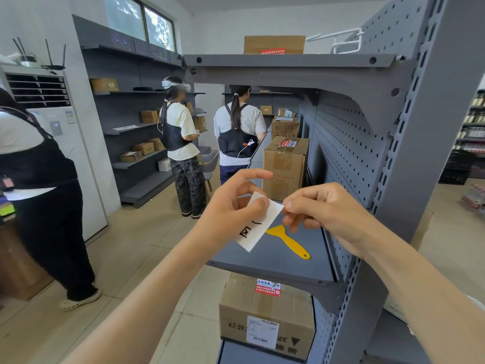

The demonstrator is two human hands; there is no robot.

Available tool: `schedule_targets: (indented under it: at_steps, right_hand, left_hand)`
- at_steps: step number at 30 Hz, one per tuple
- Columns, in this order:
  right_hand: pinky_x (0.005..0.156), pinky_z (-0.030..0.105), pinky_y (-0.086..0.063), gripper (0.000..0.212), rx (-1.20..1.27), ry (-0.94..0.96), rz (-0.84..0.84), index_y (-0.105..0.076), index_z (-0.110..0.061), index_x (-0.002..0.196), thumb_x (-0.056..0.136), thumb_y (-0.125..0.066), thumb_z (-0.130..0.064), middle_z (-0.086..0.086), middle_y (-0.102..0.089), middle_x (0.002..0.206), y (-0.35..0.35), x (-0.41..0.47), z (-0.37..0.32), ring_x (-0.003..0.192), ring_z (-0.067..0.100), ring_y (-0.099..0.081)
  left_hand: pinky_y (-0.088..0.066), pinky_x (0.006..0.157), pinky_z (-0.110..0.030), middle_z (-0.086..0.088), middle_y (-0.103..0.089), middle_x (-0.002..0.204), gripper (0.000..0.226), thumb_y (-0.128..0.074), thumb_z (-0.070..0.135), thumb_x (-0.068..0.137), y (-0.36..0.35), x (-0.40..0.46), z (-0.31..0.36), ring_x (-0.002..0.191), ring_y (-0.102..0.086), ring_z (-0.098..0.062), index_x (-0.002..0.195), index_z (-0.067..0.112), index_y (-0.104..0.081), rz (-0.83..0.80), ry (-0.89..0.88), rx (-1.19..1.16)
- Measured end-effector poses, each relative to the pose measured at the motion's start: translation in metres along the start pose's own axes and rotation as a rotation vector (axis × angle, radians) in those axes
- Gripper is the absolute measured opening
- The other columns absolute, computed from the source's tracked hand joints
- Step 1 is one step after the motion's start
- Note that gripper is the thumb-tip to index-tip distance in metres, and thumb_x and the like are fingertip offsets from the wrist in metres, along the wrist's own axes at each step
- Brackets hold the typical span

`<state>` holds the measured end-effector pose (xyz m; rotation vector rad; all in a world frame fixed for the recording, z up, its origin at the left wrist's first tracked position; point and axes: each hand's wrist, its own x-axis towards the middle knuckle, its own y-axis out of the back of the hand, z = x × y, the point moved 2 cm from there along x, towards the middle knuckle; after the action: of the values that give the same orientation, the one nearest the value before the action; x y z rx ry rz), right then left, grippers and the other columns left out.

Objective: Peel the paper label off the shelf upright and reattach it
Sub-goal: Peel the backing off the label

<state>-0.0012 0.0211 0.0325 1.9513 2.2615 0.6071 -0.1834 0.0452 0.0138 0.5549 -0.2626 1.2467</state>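
A white paper label [258, 224] with black handwritten marks is held in the air in front of the grey shelf [278, 258]. My left hand [231, 208] grips its upper left part, thumb on the face. My right hand [322, 211] pinches its upper right corner between thumb and forefinger. The grey slotted shelf upright [420, 153] stands to the right, beyond my right hand, and the label is off it. A yellow plastic scraper [288, 241] lies flat on the shelf just below the label.
A taped cardboard box [284, 166] stands further back on the same shelf, another box [265, 316] on the shelf below. Three people stand in the aisle at left and centre. Wall shelving with small boxes [141, 148] runs along the left.
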Motion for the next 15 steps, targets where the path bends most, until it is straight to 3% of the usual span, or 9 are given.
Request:
schedule_targets:
  at_steps: [7, 15]
  right_hand:
    - [0.062, 0.023, -0.042, 0.019, -0.04, -0.025, -0.001, -0.078, -0.014, 0.079, 0.093, -0.065, -0.015, 0.001, -0.077, 0.068, -0.001, 0.0043, 0.0004, 0.062, 0.012, -0.068]
    - [0.049, 0.012, -0.044, 0.022, 0.074, 0.021, 0.005, -0.077, -0.015, 0.076, 0.094, -0.064, -0.01, 0.001, -0.069, 0.059, -0.0055, 0.0078, 0.0006, 0.054, 0.01, -0.062]
  left_hand:
    - [-0.057, 0.063, -0.018, 0.0, -0.065, 0.084, 0.039, -0.059, 0.003, 0.096, 0.0018, 0.0028, -0.0015, 0.065, -0.066, -0.001, 0.112, 0.039, -0.058, -0.001, -0.007, -0.005]
    - [-0.053, 0.06, -0.017, -0.003, -0.063, 0.085, 0.035, -0.057, 0.001, 0.097, 0.0016, 0.0057, -0.0054, 0.063, -0.061, -0.004, 0.115, 0.032, -0.06, 0.01, 0.008, -0.073]
